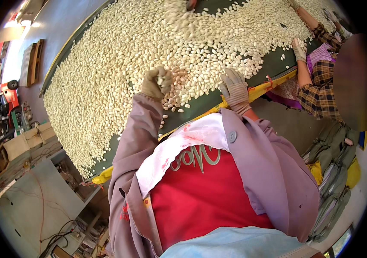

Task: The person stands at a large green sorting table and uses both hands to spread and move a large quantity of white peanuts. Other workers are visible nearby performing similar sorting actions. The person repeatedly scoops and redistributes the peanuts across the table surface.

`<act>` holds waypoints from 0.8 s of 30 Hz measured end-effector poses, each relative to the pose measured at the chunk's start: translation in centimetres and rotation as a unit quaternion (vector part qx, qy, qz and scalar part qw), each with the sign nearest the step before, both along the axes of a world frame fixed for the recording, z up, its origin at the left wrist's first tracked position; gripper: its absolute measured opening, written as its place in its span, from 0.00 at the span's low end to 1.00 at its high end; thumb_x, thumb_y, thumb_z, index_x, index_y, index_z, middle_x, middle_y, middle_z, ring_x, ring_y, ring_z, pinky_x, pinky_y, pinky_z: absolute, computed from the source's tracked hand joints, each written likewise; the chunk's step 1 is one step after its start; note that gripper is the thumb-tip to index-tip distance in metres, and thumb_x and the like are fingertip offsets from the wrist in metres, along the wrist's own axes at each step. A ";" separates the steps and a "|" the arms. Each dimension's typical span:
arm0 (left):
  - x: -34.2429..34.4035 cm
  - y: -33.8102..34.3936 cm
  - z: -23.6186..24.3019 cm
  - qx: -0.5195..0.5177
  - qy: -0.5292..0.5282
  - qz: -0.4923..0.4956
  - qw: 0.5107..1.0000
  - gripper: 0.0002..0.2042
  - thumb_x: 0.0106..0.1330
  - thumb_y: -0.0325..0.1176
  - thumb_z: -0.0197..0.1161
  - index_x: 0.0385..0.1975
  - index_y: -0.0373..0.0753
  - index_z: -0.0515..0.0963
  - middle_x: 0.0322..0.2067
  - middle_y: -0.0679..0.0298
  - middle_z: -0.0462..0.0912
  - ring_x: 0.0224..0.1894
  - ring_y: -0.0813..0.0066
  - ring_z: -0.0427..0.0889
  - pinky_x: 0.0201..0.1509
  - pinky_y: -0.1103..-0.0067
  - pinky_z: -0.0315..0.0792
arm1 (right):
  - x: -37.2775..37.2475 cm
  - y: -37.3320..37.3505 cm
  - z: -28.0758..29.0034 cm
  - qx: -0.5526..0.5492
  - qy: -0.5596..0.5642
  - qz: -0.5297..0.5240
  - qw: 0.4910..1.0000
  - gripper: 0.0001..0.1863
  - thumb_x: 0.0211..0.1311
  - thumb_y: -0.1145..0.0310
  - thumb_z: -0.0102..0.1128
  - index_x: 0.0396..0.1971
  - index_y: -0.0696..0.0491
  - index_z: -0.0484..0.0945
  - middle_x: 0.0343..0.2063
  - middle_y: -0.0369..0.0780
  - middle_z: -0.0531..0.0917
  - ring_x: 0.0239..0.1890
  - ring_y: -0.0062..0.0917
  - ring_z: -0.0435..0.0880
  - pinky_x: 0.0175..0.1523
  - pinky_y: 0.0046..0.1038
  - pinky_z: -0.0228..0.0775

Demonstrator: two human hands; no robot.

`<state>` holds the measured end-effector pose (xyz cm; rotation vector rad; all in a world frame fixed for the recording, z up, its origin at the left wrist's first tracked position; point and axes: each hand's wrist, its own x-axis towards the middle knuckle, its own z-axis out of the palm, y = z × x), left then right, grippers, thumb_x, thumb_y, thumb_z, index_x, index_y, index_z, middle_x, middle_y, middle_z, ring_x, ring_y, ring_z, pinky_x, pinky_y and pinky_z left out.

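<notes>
White beans [119, 51] lie spread thickly over a dark green table [200, 105]. My left hand [155, 84], in a beige work glove, is raised over the beans with its fingers curled closed. Pale beans show between those fingers; how many it holds is hidden. My right hand [236, 91], gloved in the same way, rests near the table's front edge with its fingers stretched out. Its fingertips touch the edge of the bean layer, and nothing is visible in its grasp. A few loose beans lie on the green surface between my two hands.
Yellow edging [278, 81] with red ties runs along the table's near side. At the right, a co-worker in a plaid sleeve [316, 99] reaches onto the beans with a gloved hand [299, 49]. Green sacks [331, 172] are piled below. A red machine [9, 96] stands at the left.
</notes>
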<state>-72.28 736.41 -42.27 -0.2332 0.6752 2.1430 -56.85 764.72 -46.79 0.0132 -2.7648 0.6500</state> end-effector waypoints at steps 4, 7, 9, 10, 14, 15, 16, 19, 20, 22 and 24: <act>3.0 6.3 0.6 -0.194 0.004 -0.116 0.974 0.04 0.63 0.33 0.56 0.32 0.42 0.76 0.22 0.74 0.69 0.16 0.89 0.59 0.12 0.89 0.49 | -0.3 1.2 -0.3 -0.002 0.012 -0.011 1.000 0.15 0.60 0.62 0.57 0.46 0.51 0.76 0.57 0.44 0.72 0.62 0.39 0.67 0.69 0.41 0.51; 5.0 9.7 -2.8 -0.266 0.111 -0.246 0.926 0.09 0.64 0.34 0.56 0.40 0.40 0.79 0.24 0.73 0.74 0.16 0.88 0.60 0.15 0.89 0.51 | -0.5 1.8 -0.3 0.008 0.022 -0.014 1.000 0.16 0.60 0.63 0.57 0.46 0.51 0.75 0.56 0.44 0.73 0.61 0.39 0.67 0.69 0.42 0.52; 6.1 10.7 -4.9 -0.297 0.183 -0.223 0.910 0.10 0.65 0.33 0.56 0.42 0.40 0.80 0.25 0.73 0.75 0.15 0.87 0.60 0.17 0.88 0.53 | -0.7 2.2 -0.1 0.009 0.024 -0.011 1.000 0.16 0.60 0.63 0.57 0.47 0.51 0.75 0.56 0.44 0.73 0.61 0.39 0.68 0.68 0.42 0.53; 5.8 10.4 -5.1 -0.352 0.172 -0.198 0.899 0.10 0.65 0.34 0.56 0.42 0.40 0.80 0.25 0.73 0.75 0.16 0.86 0.60 0.18 0.87 0.54 | -0.7 2.5 -0.1 0.007 0.022 -0.011 1.000 0.16 0.60 0.63 0.57 0.47 0.51 0.75 0.56 0.44 0.73 0.61 0.39 0.68 0.68 0.42 0.53; 1.2 6.6 -2.7 -0.542 0.144 -0.035 0.827 0.11 0.67 0.37 0.56 0.43 0.42 0.81 0.26 0.73 0.75 0.20 0.82 0.65 0.20 0.81 0.58 | -0.6 3.9 -0.1 0.005 0.040 -0.016 0.999 0.17 0.60 0.66 0.58 0.48 0.53 0.74 0.54 0.45 0.73 0.58 0.42 0.70 0.65 0.42 0.58; -1.5 4.3 -3.4 -0.603 0.079 -0.021 0.793 0.12 0.68 0.38 0.55 0.45 0.44 0.80 0.30 0.69 0.76 0.25 0.79 0.69 0.23 0.78 0.63 | -0.8 4.1 -0.4 0.001 0.039 -0.011 0.999 0.17 0.60 0.65 0.57 0.48 0.52 0.75 0.55 0.45 0.73 0.58 0.41 0.70 0.66 0.42 0.57; -3.5 1.9 -4.8 -0.658 0.013 -0.007 0.753 0.12 0.69 0.40 0.55 0.47 0.46 0.79 0.34 0.66 0.78 0.30 0.77 0.72 0.27 0.74 0.68 | -1.1 4.3 -0.8 -0.003 0.038 -0.007 0.999 0.16 0.61 0.64 0.56 0.48 0.52 0.75 0.55 0.45 0.73 0.59 0.41 0.69 0.67 0.42 0.55; -3.0 1.2 -3.4 -0.619 0.042 0.123 0.775 0.12 0.72 0.42 0.51 0.50 0.49 0.76 0.47 0.59 0.77 0.42 0.71 0.76 0.43 0.67 0.74 | -0.9 5.6 -1.5 -0.003 0.023 -0.016 1.000 0.16 0.61 0.63 0.56 0.48 0.52 0.75 0.55 0.45 0.73 0.60 0.40 0.68 0.67 0.41 0.54; -2.6 5.4 1.7 -0.655 0.075 0.033 0.751 0.12 0.73 0.42 0.50 0.51 0.48 0.75 0.50 0.59 0.76 0.44 0.70 0.76 0.47 0.67 0.74 | -0.6 6.1 -1.6 0.000 0.014 -0.023 1.000 0.16 0.61 0.63 0.56 0.47 0.52 0.75 0.55 0.45 0.73 0.60 0.40 0.68 0.67 0.41 0.54; -3.0 6.7 2.1 -0.707 0.177 -0.060 0.683 0.12 0.74 0.43 0.48 0.51 0.49 0.74 0.51 0.59 0.77 0.48 0.71 0.76 0.51 0.70 0.75 | -0.6 6.4 -1.1 -0.002 0.006 -0.023 1.000 0.16 0.61 0.63 0.55 0.47 0.52 0.75 0.56 0.45 0.73 0.60 0.40 0.68 0.67 0.41 0.54; -4.4 6.3 -4.7 -0.721 0.342 -0.162 0.581 0.12 0.73 0.45 0.49 0.49 0.51 0.73 0.40 0.57 0.82 0.40 0.66 0.81 0.44 0.66 0.77 | -1.6 6.1 -0.6 -0.008 0.007 0.000 1.000 0.16 0.62 0.63 0.54 0.47 0.52 0.75 0.56 0.45 0.72 0.60 0.39 0.68 0.67 0.41 0.54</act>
